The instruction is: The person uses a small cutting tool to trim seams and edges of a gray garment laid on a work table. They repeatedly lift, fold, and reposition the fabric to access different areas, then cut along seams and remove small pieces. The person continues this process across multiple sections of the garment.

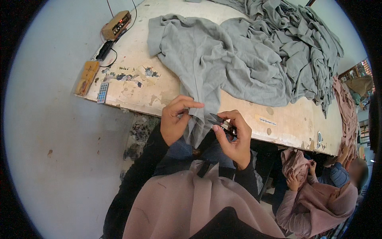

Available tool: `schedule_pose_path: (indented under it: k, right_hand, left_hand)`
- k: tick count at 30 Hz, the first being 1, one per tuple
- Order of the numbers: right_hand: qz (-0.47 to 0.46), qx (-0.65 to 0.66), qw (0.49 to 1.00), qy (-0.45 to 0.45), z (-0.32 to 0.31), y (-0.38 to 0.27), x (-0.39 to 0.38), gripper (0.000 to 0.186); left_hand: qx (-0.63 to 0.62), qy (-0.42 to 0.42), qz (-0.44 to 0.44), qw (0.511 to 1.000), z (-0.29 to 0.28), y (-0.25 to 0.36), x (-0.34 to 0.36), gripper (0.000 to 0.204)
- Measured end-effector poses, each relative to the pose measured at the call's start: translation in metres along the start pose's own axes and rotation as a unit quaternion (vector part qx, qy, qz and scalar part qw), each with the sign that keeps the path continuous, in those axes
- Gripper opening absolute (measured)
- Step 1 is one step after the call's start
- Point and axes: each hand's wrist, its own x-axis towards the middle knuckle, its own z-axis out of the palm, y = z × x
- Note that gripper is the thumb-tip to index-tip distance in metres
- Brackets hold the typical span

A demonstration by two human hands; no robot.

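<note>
A grey garment [195, 53] lies spread across the table, and one end hangs over the front edge toward me. My left hand [174, 121] pinches that hanging end of the garment, its thumb and index finger close together at frayed, loose threads. In my right hand [234, 139] is a pair of small dark thread snips [215, 119]. Their blades point left, right beside the garment's edge and the threads. Whether the blades touch a thread is too small to tell.
A big heap of grey garments [306, 51] covers the table's [278, 127] far right. Along its left edge are a brown electronic box [116, 25], a black power strip [105, 50], a wooden block [87, 77] and a remote control [102, 93]. At right, a co-worker [318, 203] handles pink cloth [295, 162].
</note>
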Motion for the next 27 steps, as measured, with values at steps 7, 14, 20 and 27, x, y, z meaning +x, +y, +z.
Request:
schedule_pose_path:
  k: [7, 14, 20, 27]
  right_hand:
    - [-0.169, -0.187, 0.967, -0.025, 0.006, 0.005, -0.003, 0.026]
    - [0.152, 0.193, 0.966, 0.076, 0.025, 0.035, 0.014, 0.013]
    - [0.139, 0.208, 0.967, 0.045, 0.002, 0.029, 0.003, 0.022]
    - [0.215, 0.259, 0.941, -0.040, -0.005, 0.030, -0.011, 0.018]
  left_hand:
    - [0.204, -0.032, 0.128, 0.970, 0.007, 0.007, 0.004, 0.034]
    - [0.076, -0.082, -0.054, 0.992, 0.010, 0.011, 0.012, 0.021]
    - [-0.019, -0.054, -0.143, 0.988, 0.012, 0.016, 0.011, 0.026]
    - [0.090, -0.067, -0.066, 0.991, 0.015, 0.020, 0.012, 0.023]
